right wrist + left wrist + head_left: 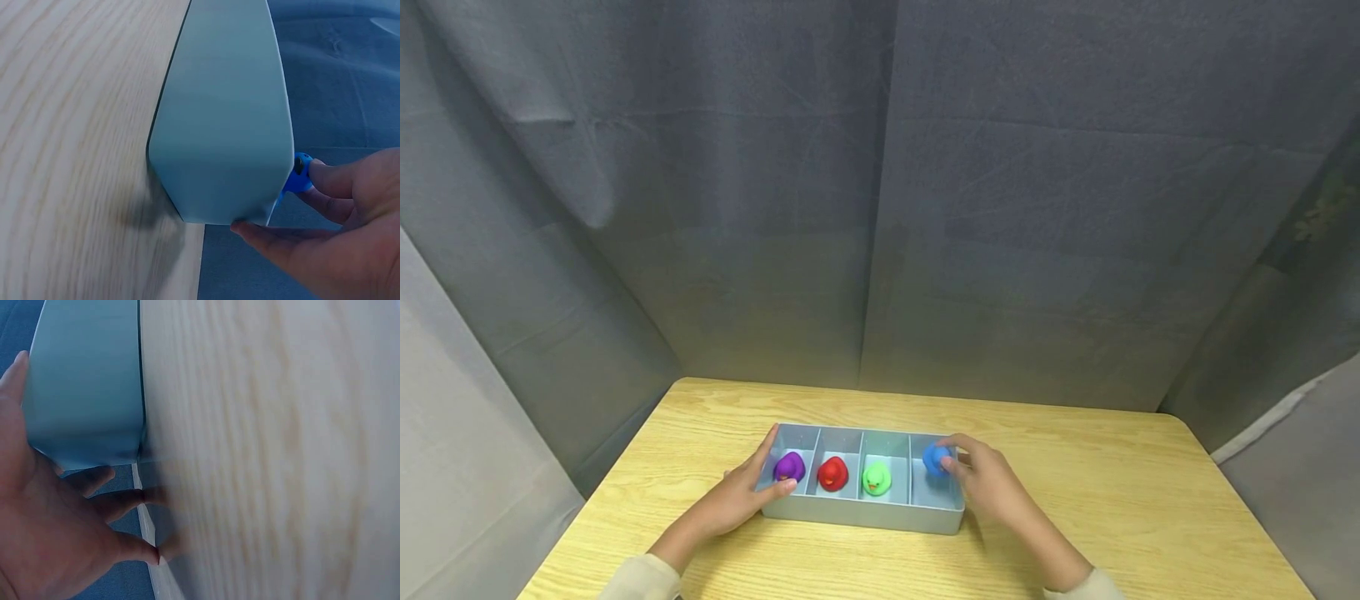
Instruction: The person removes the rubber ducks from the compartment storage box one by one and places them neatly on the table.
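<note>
A light blue-grey box (865, 512) is split into several compartments in a row. From the left they hold a purple rubber duck (789, 467), a red rubber duck (832, 473) and a green rubber duck (877, 479). At the rightmost compartment, my right hand (992, 479) pinches a blue rubber duck (936, 459) between thumb and fingers; in the right wrist view the blue duck (300, 173) shows at the rim and one finger touches the box's end. My left hand (735, 498) rests against the box's left end, thumb over the front rim, fingers extended and spread in the left wrist view.
The box stands on a light wooden table (1112, 483). Grey curtains (880, 208) hang behind the table and at its sides. The table's back edge lies a short way beyond the box.
</note>
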`<state>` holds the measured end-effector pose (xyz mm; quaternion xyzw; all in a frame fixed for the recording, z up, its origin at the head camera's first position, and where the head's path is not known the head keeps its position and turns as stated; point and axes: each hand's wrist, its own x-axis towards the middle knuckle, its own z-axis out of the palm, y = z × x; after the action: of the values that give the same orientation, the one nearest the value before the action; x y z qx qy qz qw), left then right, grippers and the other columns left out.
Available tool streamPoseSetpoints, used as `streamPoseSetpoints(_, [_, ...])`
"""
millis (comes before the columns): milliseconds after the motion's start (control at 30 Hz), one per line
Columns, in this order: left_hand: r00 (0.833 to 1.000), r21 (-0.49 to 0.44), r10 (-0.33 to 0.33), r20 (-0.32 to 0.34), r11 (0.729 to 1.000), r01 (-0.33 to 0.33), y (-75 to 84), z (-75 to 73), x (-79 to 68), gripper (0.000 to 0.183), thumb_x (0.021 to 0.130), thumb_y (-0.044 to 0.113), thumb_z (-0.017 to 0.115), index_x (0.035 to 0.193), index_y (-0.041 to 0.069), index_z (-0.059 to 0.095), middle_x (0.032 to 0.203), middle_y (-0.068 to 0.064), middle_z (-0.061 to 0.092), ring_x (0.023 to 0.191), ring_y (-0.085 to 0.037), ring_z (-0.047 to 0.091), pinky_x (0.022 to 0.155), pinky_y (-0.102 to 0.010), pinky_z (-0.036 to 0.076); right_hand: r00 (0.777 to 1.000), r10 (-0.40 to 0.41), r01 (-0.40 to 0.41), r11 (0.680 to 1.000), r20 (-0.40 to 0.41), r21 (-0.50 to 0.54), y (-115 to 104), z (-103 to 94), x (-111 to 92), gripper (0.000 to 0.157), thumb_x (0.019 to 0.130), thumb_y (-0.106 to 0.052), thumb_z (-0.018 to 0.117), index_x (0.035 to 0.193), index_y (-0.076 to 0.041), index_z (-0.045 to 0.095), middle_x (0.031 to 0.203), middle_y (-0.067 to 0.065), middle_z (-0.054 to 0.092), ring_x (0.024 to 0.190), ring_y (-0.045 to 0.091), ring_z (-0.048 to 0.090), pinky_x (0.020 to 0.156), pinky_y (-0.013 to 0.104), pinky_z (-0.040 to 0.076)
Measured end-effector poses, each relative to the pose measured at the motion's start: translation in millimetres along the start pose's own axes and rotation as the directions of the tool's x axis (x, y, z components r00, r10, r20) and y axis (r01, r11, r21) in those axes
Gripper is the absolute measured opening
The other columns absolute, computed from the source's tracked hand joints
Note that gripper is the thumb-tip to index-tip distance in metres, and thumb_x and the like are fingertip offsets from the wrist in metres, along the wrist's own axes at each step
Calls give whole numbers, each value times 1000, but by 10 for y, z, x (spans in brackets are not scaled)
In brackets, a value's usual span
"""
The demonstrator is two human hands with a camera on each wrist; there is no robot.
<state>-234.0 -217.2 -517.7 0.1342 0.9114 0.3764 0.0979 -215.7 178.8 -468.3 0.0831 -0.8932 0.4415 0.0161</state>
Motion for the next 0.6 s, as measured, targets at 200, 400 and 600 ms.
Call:
streamPoseSetpoints(200, [1000,-2,2,-2,1000,-2,-5,2,1,95,101,58,58,166,37,-7,171,-15,12,151,-51,22,114,-79,-6,1000,2,-2,1000,-2,24,6,-46,-5,24,102,-7,62,125,-6,68,129,20,69,115,39,70,99,55,55])
streamPoseSetpoints(400, [1000,-3,0,-5,1000,0,-1,3,2,95,100,59,58,166,35,-7,171,-15,12,151,-51,22,114,-78,-5,1000,-24,24,1000,-18,8,0,-109,-10,23,103,-9,62,125,-6,68,135,21,66,114,35,70,103,58,51])
streamPoseSetpoints(600, [1000,-1,1,-5,1000,-1,0,3,0,95,100,58,58,166,35,-7,171,-16,12,151,-51,22,114,-79,-5,999,-42,41,999,-27,-11,-4,-159,-17,24,103,-9,61,125,-4,67,136,21,65,117,36,68,106,56,50])
